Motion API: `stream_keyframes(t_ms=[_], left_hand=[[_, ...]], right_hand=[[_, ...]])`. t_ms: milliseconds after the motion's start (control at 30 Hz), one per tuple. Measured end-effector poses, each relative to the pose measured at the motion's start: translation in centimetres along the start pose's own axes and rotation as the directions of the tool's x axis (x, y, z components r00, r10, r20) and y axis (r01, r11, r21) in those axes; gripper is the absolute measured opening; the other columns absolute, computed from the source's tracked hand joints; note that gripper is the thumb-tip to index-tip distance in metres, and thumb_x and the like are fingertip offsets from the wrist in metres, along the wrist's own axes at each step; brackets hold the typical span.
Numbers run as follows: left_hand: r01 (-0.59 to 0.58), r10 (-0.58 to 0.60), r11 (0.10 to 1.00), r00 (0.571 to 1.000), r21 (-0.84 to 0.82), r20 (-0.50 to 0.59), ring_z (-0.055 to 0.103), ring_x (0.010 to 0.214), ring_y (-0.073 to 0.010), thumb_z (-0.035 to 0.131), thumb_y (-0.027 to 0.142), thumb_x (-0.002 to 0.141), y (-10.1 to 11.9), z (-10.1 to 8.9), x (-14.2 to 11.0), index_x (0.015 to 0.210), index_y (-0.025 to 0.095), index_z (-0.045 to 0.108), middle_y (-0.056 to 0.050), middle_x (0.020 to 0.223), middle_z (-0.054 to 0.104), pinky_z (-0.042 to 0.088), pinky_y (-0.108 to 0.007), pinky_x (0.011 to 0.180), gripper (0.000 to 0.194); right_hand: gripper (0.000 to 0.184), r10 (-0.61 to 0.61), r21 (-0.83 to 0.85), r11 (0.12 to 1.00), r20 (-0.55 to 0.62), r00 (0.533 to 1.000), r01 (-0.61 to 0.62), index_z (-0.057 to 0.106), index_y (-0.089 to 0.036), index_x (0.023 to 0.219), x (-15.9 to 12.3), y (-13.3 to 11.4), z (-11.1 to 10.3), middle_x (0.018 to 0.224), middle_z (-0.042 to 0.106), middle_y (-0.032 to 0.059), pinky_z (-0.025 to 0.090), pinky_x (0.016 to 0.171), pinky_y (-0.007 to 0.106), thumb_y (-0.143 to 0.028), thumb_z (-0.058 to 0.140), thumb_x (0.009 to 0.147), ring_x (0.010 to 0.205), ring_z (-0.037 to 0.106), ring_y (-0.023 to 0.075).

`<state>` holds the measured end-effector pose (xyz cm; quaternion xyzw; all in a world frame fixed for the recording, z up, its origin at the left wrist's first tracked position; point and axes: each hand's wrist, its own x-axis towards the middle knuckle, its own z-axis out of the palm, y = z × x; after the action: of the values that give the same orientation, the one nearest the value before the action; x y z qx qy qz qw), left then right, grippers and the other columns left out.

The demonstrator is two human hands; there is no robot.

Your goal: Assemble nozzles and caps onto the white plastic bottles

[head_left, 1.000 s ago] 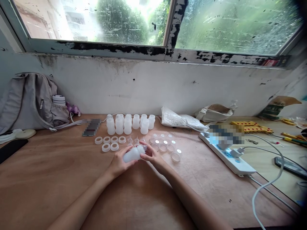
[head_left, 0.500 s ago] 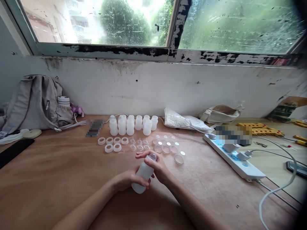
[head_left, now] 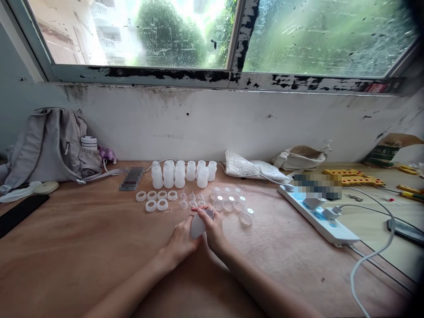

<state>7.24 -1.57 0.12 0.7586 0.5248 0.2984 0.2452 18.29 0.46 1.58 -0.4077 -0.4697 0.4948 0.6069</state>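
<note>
A frosted bottle [head_left: 198, 226] sits tilted between the two grips, held up over the worktop [head_left: 99, 247], its upper end leaning right and away from the person. The left grip [head_left: 183, 235] is wrapped around the lower body. The right grip [head_left: 214, 229] is closed over the upper end, its fingers covering much of the clear top [head_left: 209, 213], so how that top is seated cannot be made out.

Just beyond the fingers lie small clear teat pieces [head_left: 192, 196] in two rows, the front row nearly meeting the right grip's fingertips in the view. Left of these, ahead of the left grip, are six translucent rings [head_left: 162, 194], four behind and two in front. To the right of the right grip, clear domed covers [head_left: 247, 216] stand in rows, one set nearer than the others.

Farther ahead of both grips, a group of frosted bottles [head_left: 179, 176] stands upright near the wall [head_left: 149, 123]. A white packet [head_left: 243, 167] lies to their right, with a cream pouch [head_left: 300, 158] beyond it. Well to the right of the grips is a white power strip [head_left: 319, 218] with plugs in it; far to the left, a grey backpack [head_left: 49, 145] leans by the wall.
</note>
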Motion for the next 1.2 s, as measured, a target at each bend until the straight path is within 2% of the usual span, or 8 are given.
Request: stream_keyframes(t_ms=[167,333,400,500,600,700,933,1200], left_hand=[[-0.168,0.218,0.95,0.961,0.264,-0.173,0.058,0.088,-0.0228,0.053,0.03,0.075,-2.3,-0.3,0.7,0.104,0.015,0.044,-0.011,0.095,0.06,0.048,-0.035,0.074,0.034],[-0.207,0.288,0.926,0.928,0.315,-0.237,0.056,0.094,-0.025,0.051,0.051,0.074,-3.3,-1.4,1.4,0.112,0.016,0.041,-0.012,0.103,0.059,0.047,-0.038,0.079,0.053],[-0.203,0.277,0.932,0.932,0.299,-0.232,0.057,0.095,-0.0247,0.049,0.054,0.075,-3.2,-1.8,1.3,0.116,0.017,0.039,-0.011,0.106,0.058,0.047,-0.037,0.078,0.056],[-0.199,0.27,0.936,0.935,0.29,-0.23,0.057,0.095,-0.0239,0.045,0.052,0.078,-3.1,-2.3,1.1,0.117,0.019,0.039,-0.009,0.108,0.058,0.048,-0.036,0.077,0.051],[-0.197,0.274,0.932,0.932,0.303,-0.238,0.057,0.096,-0.0233,0.044,0.05,0.08,-3.2,-2.4,1.1,0.115,0.019,0.041,-0.009,0.108,0.059,0.048,-0.035,0.077,0.047],[-0.219,0.302,0.92,0.925,0.323,-0.232,0.058,0.094,-0.0224,0.044,0.051,0.079,-3.4,-2.5,1.2,0.114,0.019,0.043,-0.008,0.105,0.06,0.048,-0.033,0.077,0.048],[-0.287,0.372,0.885,0.909,0.366,-0.188,0.058,0.092,-0.0218,0.046,0.052,0.077,-3.8,-2.8,1.4,0.115,0.018,0.045,-0.008,0.102,0.061,0.046,-0.033,0.079,0.052],[-0.311,0.392,0.877,0.904,0.366,-0.172,0.058,0.089,-0.0214,0.05,0.051,0.075,-4.0,-3.6,1.6,0.114,0.019,0.049,-0.007,0.098,0.062,0.047,-0.033,0.077,0.051]], right_hand=[[0.021,-0.029,-0.221,0.971,0.275,0.961,0.093,0.059,-0.019,0.087,0.7,-0.8,-0.9,0.091,0.064,0.0046,0.044,0.073,0.031,-0.035,0.058,0.073,0.082,0.058,0.0188],[0.031,-0.089,-0.545,0.759,0.456,0.886,0.357,0.058,-0.023,0.102,2.4,-4.1,-5.1,0.107,0.059,0.0043,0.038,0.087,0.036,-0.034,0.059,0.073,0.101,0.052,0.0214],[0.019,-0.158,-0.721,0.561,0.387,0.908,0.405,0.062,-0.021,0.089,3.2,-5.2,-7.6,0.102,0.06,0.0071,0.036,0.088,0.038,-0.032,0.057,0.074,0.099,0.052,0.0233],[0.016,-0.104,-0.938,0.258,0.21,0.972,0.231,0.064,-0.02,0.085,4.1,-5.9,-11.5,0.092,0.062,0.0086,0.037,0.084,0.04,-0.024,0.056,0.072,0.092,0.055,0.0259],[0.026,0.051,-0.978,0.183,0.112,0.992,0.101,0.063,-0.019,0.093,4.1,-5.4,-14.2,0.095,0.062,0.0096,0.04,0.079,0.034,-0.015,0.055,0.068,0.09,0.057,0.0242],[0.025,0.129,-0.968,0.235,0.118,0.984,0.086,0.064,-0.018,0.089,3.8,-5.0,-14.2,0.088,0.063,0.0088,0.043,0.071,0.031,-0.014,0.056,0.066,0.081,0.059,0.0224],[0.033,-0.043,-0.611,0.767,0.255,0.966,0.196,0.06,-0.017,0.096,3.6,-5.1,-7.5,0.068,0.061,0.0025,0.046,0.053,0.028,-0.042,0.052,0.076,0.062,0.057,0.0164],[0.031,-0.081,-0.475,0.852,0.292,0.953,0.218,0.061,-0.017,0.092,3.6,-0.1,-5.4,0.062,0.057,0.0006,0.044,0.05,0.026,-0.042,0.052,0.077,0.054,0.055,0.0142]])
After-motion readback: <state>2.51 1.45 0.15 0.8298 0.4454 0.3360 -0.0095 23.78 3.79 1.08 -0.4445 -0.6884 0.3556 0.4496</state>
